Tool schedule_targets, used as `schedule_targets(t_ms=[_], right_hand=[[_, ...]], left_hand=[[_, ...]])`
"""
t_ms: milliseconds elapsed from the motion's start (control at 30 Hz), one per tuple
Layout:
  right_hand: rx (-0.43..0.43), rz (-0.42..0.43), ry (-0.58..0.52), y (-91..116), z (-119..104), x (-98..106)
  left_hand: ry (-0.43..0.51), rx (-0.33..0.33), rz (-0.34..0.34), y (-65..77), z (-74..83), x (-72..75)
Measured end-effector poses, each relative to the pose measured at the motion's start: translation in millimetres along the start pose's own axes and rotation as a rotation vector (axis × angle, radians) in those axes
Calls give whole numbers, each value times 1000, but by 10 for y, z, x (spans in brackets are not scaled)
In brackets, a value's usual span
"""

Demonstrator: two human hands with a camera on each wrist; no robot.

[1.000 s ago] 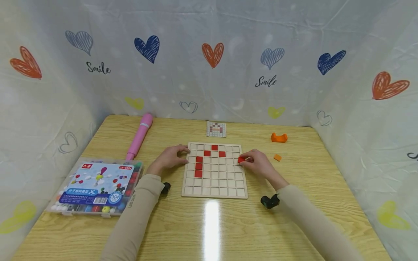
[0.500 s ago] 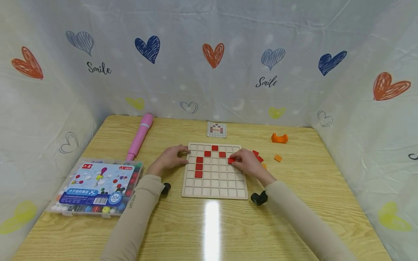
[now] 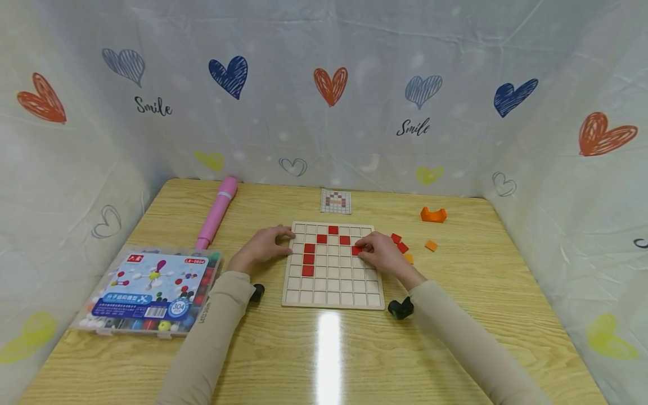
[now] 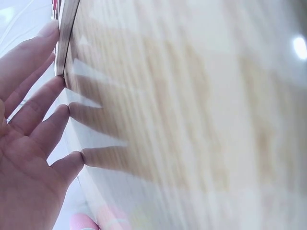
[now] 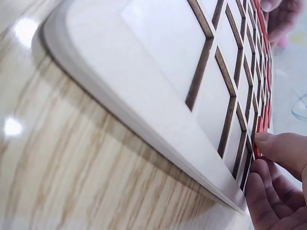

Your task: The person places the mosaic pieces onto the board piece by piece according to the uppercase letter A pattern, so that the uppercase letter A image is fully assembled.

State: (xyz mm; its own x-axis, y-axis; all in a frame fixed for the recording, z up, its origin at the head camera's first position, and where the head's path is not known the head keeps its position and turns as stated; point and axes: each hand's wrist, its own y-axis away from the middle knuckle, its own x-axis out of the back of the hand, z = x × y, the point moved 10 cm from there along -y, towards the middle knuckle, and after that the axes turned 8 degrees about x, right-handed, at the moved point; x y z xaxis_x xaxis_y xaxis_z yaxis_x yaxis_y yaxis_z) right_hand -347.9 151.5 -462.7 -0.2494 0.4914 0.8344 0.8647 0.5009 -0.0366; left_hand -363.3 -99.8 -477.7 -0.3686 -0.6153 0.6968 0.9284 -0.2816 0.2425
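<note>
A square wooden grid board (image 3: pixel 330 284) lies flat on the table between the hands. Several red square tiles (image 3: pixel 309 259) sit in its cells, stepping from top middle down the left side, with one at the upper right. The left hand (image 3: pixel 260 244) rests by the board's left edge; in the left wrist view its relaxed fingers (image 4: pixel 41 108) touch the edge and tabletop. Over the right part of the board, the right hand (image 3: pixel 383 251) pinches a red tile (image 3: pixel 356 251) at a cell. Its thumb (image 5: pixel 280 148) lies on that tile in the right wrist view.
Loose red tiles (image 3: pixel 402 247) and orange tiles (image 3: pixel 431 245) lie right of the board. Behind it is a small printed pattern card (image 3: pixel 336 202). An orange bracket-shaped piece (image 3: pixel 433 215) stands back right. At left are a pink tube (image 3: pixel 215 216) and a plastic case (image 3: pixel 152 287) of molecule-model parts.
The right hand has carried the red tile leftward from the board's right edge to a cell, uncovering loose tiles behind it. The left hand has stayed in place.
</note>
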Motion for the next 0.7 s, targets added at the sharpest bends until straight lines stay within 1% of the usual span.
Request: schedule_targets(t_ms=[200, 300, 400, 533, 700], right_hand=[[7, 10, 9, -1, -8, -1], [5, 43, -12, 22, 1, 31], [-44, 97, -85, 106, 63, 83], [-132, 180, -175, 300, 216, 191], [-223, 269, -225, 577, 462, 365]], left_hand=[[2, -4, -3, -1, 9, -1], [9, -4, -3, -1, 4, -2], [12, -10, -2, 8, 8, 1], [2, -20, 3, 20, 29, 2], [10, -3, 0, 9, 14, -1]])
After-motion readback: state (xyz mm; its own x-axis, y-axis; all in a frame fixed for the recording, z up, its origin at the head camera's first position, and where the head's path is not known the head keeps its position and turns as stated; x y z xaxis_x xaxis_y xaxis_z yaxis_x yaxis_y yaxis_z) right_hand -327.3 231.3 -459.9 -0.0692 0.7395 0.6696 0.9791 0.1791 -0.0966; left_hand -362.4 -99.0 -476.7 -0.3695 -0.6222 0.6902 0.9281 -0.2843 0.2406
